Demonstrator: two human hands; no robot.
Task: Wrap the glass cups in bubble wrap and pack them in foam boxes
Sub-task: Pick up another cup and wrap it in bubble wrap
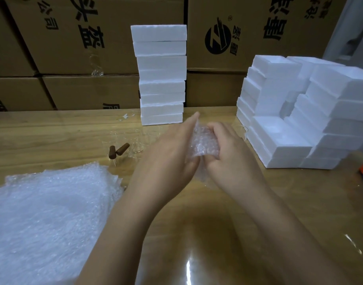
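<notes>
Above the middle of the glossy wooden table [258, 202], the left hand [172, 149] and the right hand [230, 149] are holding a small clear bubble-wrap bundle [205, 142] between them, fingers curling round its sides. Clear glass cups [135, 145] are standing just left; white foam boxes [162, 79] are sitting stacked at the far side.

White rectangular foam boxes [160, 75]; brown cardboard cartons [106, 58], black print; clear bubble-patterned plastic sheets [49, 212]; dark brown cylindrical pieces [119, 151]; tan wood-grain tabletop [289, 192].
</notes>
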